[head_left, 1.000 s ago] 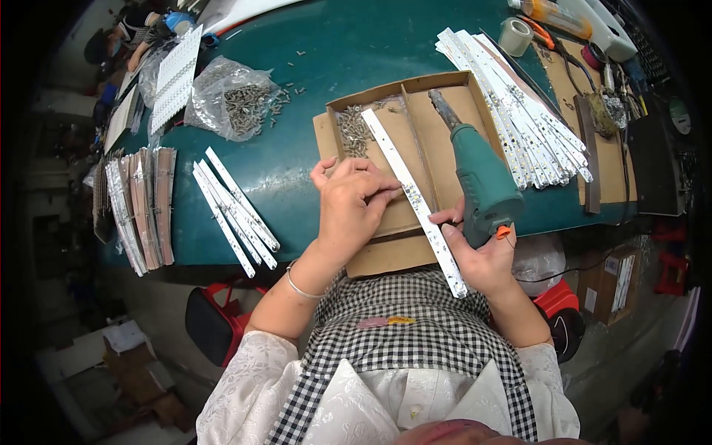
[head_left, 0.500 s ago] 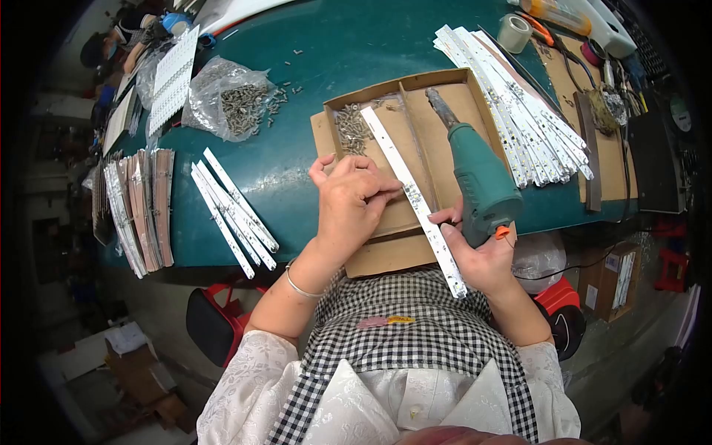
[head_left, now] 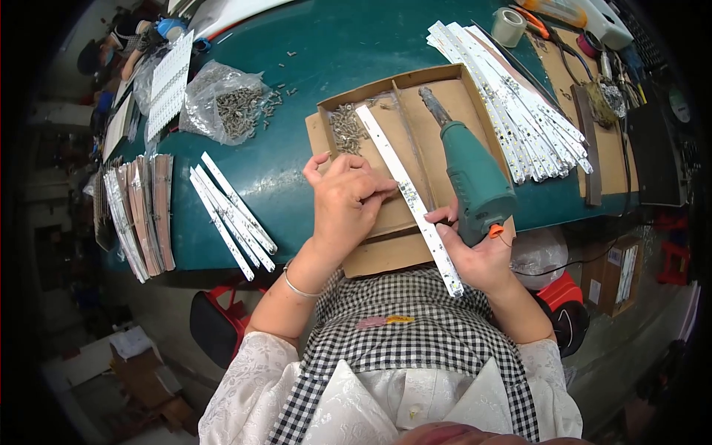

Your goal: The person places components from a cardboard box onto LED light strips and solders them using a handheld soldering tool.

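Note:
A narrow white LED strip (head_left: 426, 230) slants across an open cardboard box (head_left: 378, 256), its near end overhanging the box's front edge. My left hand (head_left: 345, 194) is bent over the box, thumb and forefinger pinched at the strip's left edge; anything between those fingertips is too small to make out. My right hand (head_left: 478, 259) is wrapped round a green power tool (head_left: 478, 178), whose grip is mostly hidden. The tool's metal nose points away over the box's right compartment. Right thumb and finger tips meet the strip's right edge. Small silver metal pieces (head_left: 345, 130) lie in the left compartment.
Left of the box lie several LED strips (head_left: 233, 215), a plastic bag (head_left: 241, 104) of metal pieces and stacked strip bundles (head_left: 141, 215). A large pile of LED strips (head_left: 512, 111) fans out at right, near a tape roll (head_left: 509, 28). Another person's arm (head_left: 133, 63) shows far left.
The view has shifted slightly. Both hands, the strip and the power tool keep nearly the same places relative to one another.

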`<action>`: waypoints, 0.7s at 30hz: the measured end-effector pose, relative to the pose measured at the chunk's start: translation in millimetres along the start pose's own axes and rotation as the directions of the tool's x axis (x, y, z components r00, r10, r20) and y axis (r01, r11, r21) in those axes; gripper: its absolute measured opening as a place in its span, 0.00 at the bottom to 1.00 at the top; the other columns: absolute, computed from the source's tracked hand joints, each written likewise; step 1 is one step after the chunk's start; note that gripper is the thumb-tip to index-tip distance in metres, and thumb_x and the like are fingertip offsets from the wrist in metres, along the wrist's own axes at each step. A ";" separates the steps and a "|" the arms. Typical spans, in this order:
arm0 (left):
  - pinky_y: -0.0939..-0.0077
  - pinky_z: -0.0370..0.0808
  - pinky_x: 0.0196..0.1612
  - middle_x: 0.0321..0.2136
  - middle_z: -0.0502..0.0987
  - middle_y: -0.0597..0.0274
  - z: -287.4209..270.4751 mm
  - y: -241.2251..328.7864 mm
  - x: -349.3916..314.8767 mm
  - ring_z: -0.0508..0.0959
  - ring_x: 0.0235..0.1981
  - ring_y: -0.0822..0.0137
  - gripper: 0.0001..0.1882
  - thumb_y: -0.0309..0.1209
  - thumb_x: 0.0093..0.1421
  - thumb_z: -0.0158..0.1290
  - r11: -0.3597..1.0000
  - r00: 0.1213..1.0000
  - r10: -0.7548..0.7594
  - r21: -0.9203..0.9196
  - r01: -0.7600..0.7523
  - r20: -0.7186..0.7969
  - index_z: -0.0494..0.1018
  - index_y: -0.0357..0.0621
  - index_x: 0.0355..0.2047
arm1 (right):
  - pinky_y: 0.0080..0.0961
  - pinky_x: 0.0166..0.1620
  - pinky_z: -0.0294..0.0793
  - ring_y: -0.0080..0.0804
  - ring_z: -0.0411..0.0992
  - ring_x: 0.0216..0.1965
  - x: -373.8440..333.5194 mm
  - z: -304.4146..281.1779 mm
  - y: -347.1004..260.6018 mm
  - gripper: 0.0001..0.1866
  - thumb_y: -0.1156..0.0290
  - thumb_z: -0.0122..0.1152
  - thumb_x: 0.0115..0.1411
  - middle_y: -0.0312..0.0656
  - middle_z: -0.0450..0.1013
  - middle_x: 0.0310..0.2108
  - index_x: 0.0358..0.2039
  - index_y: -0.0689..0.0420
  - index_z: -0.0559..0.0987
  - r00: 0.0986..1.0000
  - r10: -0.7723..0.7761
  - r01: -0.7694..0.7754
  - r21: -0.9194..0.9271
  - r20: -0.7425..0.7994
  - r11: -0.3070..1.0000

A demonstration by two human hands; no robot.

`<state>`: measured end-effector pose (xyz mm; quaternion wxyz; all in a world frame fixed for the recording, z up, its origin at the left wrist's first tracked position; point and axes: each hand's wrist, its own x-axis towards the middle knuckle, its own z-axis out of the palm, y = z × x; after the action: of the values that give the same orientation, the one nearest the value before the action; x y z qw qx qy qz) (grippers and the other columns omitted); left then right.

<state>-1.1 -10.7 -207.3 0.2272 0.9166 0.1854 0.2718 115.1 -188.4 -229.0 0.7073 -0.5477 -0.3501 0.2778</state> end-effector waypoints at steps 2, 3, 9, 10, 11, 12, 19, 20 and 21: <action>0.54 0.54 0.55 0.19 0.76 0.75 0.8 0.7 -0.2 0.75 0.34 0.73 0.09 0.23 0.44 0.64 1.000 1.000 -0.002 -0.004 0.002 -0.011 0.81 0.54 0.24 | 0.27 0.44 0.78 0.32 0.78 0.42 0.2 1.1 -2.2 0.18 0.89 0.56 0.55 0.45 0.76 0.38 0.45 0.63 0.67 0.999 0.030 -0.029 0.025 -0.013 0.999; 0.54 0.54 0.54 0.19 0.76 0.75 0.6 0.6 -0.2 0.75 0.34 0.73 0.09 0.23 0.43 0.64 1.000 1.000 -0.003 -0.008 0.003 -0.001 0.82 0.54 0.24 | 0.27 0.44 0.78 0.32 0.78 0.42 -0.4 1.4 -1.6 0.18 0.89 0.56 0.55 0.45 0.76 0.38 0.45 0.63 0.67 0.999 0.030 -0.030 0.024 -0.015 0.999; 0.54 0.54 0.55 0.19 0.76 0.74 1.6 0.3 1.3 0.75 0.34 0.72 0.08 0.23 0.43 0.64 0.999 1.000 -0.020 -0.047 0.021 0.015 0.81 0.53 0.23 | 0.28 0.45 0.78 0.31 0.77 0.41 -1.2 -4.9 -9.1 0.17 0.87 0.57 0.57 0.42 0.73 0.36 0.46 0.62 0.68 0.998 0.061 -0.062 0.060 0.013 0.996; 0.53 0.54 0.55 0.20 0.76 0.74 0.8 1.8 0.7 0.76 0.34 0.72 0.07 0.23 0.43 0.65 0.996 0.999 -0.049 -0.072 0.049 0.003 0.81 0.52 0.23 | 0.25 0.41 0.77 0.32 0.77 0.38 -3.8 -8.4 -15.9 0.23 0.86 0.57 0.57 0.42 0.71 0.35 0.53 0.65 0.64 0.997 0.080 -0.078 0.083 -0.013 0.993; 0.53 0.54 0.55 0.20 0.76 0.74 0.4 1.3 -1.1 0.76 0.34 0.72 0.07 0.23 0.43 0.65 0.996 0.998 -0.060 -0.067 0.059 -0.004 0.81 0.52 0.23 | 0.23 0.37 0.76 0.32 0.76 0.35 -5.9 -12.1 -23.5 0.30 0.84 0.58 0.57 0.41 0.69 0.33 0.60 0.67 0.61 0.994 0.102 -0.098 0.107 -0.036 0.990; 0.53 0.54 0.55 0.20 0.76 0.73 0.3 0.0 -2.4 0.76 0.34 0.72 0.07 0.23 0.43 0.65 0.995 0.998 -0.059 -0.077 0.058 -0.008 0.80 0.52 0.22 | 0.21 0.33 0.74 0.31 0.75 0.32 -5.2 -18.0 -37.2 0.35 0.80 0.59 0.57 0.42 0.70 0.30 0.63 0.69 0.57 0.985 0.169 -0.167 0.083 -0.026 0.983; 0.52 0.54 0.56 0.20 0.76 0.73 3.1 -2.8 -3.4 0.77 0.34 0.72 0.07 0.23 0.42 0.65 0.992 0.998 -0.052 -0.115 0.048 -0.032 0.79 0.51 0.20 | 0.24 0.20 0.76 0.26 0.67 0.24 -35.9 -53.4 -65.7 0.34 0.76 0.64 0.54 0.58 0.66 0.53 0.59 0.72 0.62 0.961 0.277 -0.278 0.125 0.020 0.952; 0.52 0.54 0.56 0.20 0.76 0.73 3.4 -3.0 -3.6 0.77 0.34 0.72 0.07 0.23 0.42 0.65 0.992 0.998 -0.057 -0.117 0.053 -0.034 0.79 0.51 0.20 | 0.24 0.20 0.76 0.27 0.68 0.24 -37.9 -55.0 -65.5 0.34 0.74 0.66 0.53 0.57 0.66 0.51 0.58 0.72 0.63 0.954 0.297 -0.300 0.105 0.042 0.948; 0.51 0.54 0.56 0.20 0.76 0.73 3.7 -3.3 -3.8 0.77 0.34 0.72 0.07 0.23 0.42 0.65 0.991 0.997 -0.060 -0.124 0.055 -0.037 0.79 0.50 0.20 | 0.24 0.20 0.76 0.27 0.68 0.25 -39.4 -55.5 -65.3 0.34 0.73 0.67 0.53 0.56 0.67 0.50 0.57 0.72 0.64 0.946 0.317 -0.321 0.085 0.062 0.943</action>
<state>-2.6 -10.9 -213.3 0.2874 0.8893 0.1993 0.2946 136.4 -267.3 -181.9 0.6694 -0.5565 -0.2601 0.4178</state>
